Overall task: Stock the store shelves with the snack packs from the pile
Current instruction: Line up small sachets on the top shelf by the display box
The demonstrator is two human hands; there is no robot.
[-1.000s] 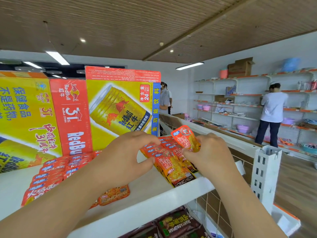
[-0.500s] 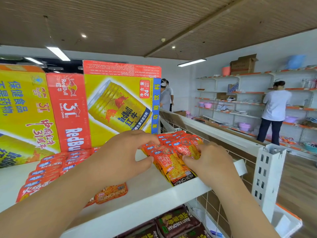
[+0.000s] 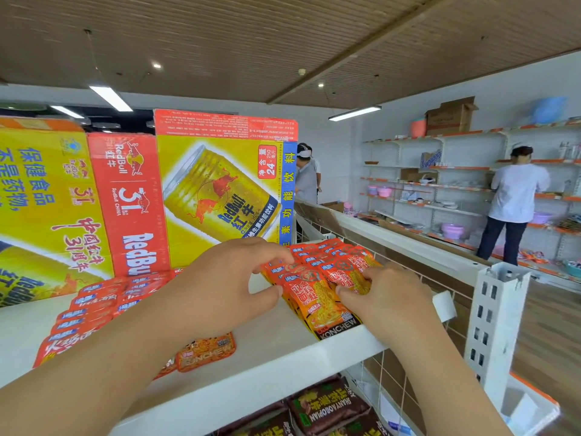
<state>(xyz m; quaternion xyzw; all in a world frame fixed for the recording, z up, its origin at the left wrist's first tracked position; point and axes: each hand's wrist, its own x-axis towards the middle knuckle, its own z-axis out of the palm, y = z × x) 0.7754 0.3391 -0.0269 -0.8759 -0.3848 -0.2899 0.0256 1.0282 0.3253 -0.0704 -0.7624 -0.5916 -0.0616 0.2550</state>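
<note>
**Raised pack now down on the right-hand row**

Starting at nine o'clock, I see the Red Bull cartons (image 3: 132, 196) standing at the back of the top shelf (image 3: 276, 369), with an earlier row of red snack packs (image 3: 91, 306) fanned out in front of them and partly hidden by my left forearm. That row looks the same as a second ago.

Moving toward the centre, my left hand (image 3: 220, 287) rests at the left edge of the orange pack stack (image 3: 317, 287), thumb and fingers pinched on the stack's near corner, steadying it.

Toward three o'clock is the change: a second ago my right hand (image 3: 386, 297) held one pack lifted above the stack; now that pack lies flat on top, with my right fingertips pressed on it and curled at its right edge. Whether the grip is clamped or merely pressing, I cannot tell.

I judge this placement nearly done; squaring the stack comes next. The pile itself is out of view. Dark packs (image 3: 327, 407) sit on the shelf below.
</note>
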